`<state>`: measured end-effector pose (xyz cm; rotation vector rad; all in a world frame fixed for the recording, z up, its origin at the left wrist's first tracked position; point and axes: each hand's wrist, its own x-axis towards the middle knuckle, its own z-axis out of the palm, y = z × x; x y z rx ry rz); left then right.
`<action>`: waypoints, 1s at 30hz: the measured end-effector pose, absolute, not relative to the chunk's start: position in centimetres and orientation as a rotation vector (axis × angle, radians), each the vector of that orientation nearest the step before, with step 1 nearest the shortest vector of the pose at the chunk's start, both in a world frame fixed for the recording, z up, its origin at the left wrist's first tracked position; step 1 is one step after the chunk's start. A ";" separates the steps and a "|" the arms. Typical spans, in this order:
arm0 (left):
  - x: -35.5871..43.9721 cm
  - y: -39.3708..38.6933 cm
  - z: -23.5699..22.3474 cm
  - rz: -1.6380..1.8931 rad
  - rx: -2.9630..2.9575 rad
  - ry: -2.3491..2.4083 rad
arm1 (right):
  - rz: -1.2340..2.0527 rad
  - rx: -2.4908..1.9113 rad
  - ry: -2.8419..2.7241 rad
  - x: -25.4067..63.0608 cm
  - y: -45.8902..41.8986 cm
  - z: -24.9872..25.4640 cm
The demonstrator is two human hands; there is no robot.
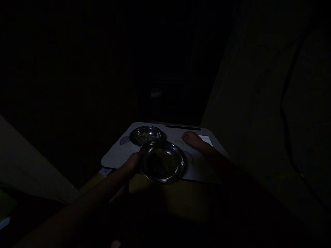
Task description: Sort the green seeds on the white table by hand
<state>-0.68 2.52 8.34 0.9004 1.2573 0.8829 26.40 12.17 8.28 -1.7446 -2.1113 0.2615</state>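
The scene is very dark. My left hand (131, 164) grips the left rim of a round steel bowl (162, 162) that holds a heap of small greenish grains, held tilted above the near edge of a white lap table (116, 156). My right hand (192, 138) rests on the table top behind the bowl, its fingers curled together; whether it holds anything is hidden. A second steel bowl (146, 135) with pale grains stands on the table at the back left.
A dark slot (183, 127) runs along the table's far edge and a pale card or screen (207, 139) lies at its right. A yellowish surface (165, 196) lies below the table. A wall with a hanging cable (284, 113) rises on the right.
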 end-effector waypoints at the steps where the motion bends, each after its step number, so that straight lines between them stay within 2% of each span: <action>1: -0.6 2.5 8.4 0.881 0.913 1.249 | 0.250 -1.694 -2.126 25.9 11.7 8.9; 9: -0.4 2.6 8.6 0.863 0.944 1.251 | 0.454 -1.292 -2.521 19.9 6.0 12.0; 14: -0.3 2.8 8.2 0.863 0.911 1.217 | 0.385 -1.363 -2.897 18.7 4.0 11.0; 30: -0.4 3.6 6.8 0.892 0.894 1.136 | 0.401 -1.216 -2.909 19.2 4.4 9.3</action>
